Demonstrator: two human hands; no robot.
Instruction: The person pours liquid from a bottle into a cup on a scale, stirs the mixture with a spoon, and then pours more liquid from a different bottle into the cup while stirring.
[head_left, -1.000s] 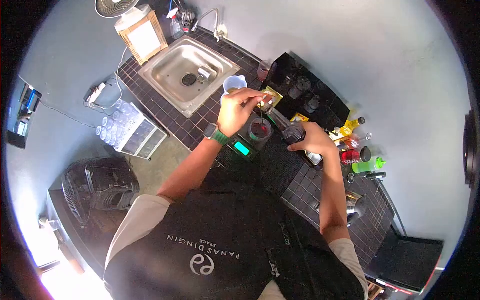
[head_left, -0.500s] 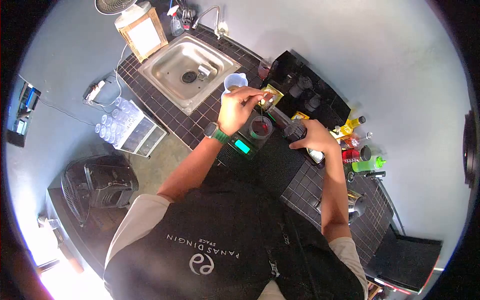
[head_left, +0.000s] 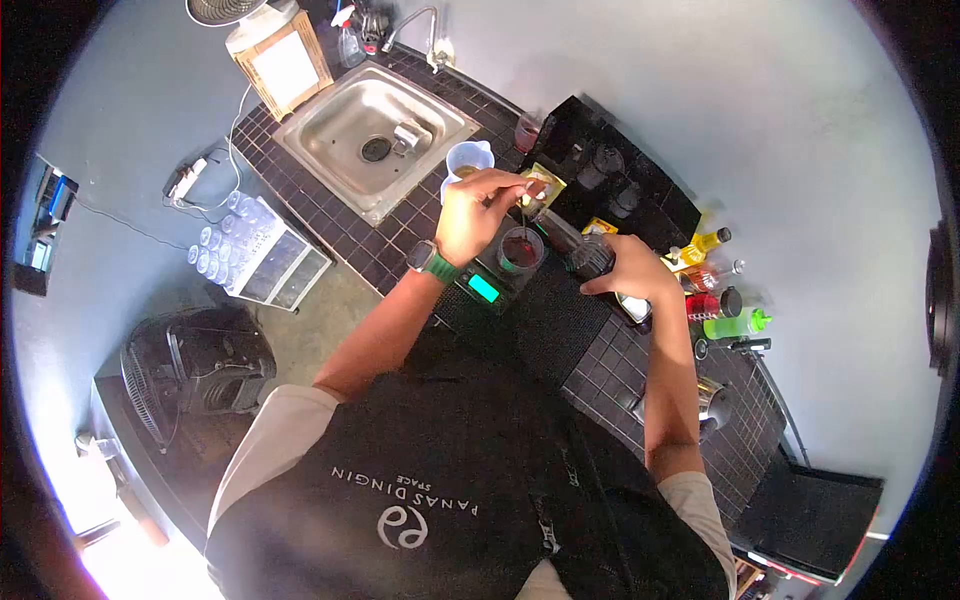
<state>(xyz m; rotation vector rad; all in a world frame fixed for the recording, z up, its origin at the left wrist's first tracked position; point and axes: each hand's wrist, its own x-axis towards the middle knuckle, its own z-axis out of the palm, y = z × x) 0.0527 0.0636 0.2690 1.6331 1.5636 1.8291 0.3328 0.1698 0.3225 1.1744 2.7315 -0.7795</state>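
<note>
1. Head view: my left hand (head_left: pixel 478 213) is closed around a thin stirrer (head_left: pixel 523 212); its lower end dips into the cup (head_left: pixel 520 249).
2. Cup holds red liquid and sits on the scale (head_left: pixel 490 280), whose display glows cyan.
3. My right hand (head_left: pixel 628 275) grips a dark bottle (head_left: pixel 580 252), tilted, its neck pointing toward the cup's rim.
4. Scale sits on the tiled counter (head_left: pixel 330 215), next to a black mat (head_left: pixel 545 325).
5. White pitcher (head_left: pixel 466 160) stands just behind my left hand; sink (head_left: pixel 372 135) beyond it.
6. Coloured bottles (head_left: pixel 720 300) cluster right of my right hand.
</note>
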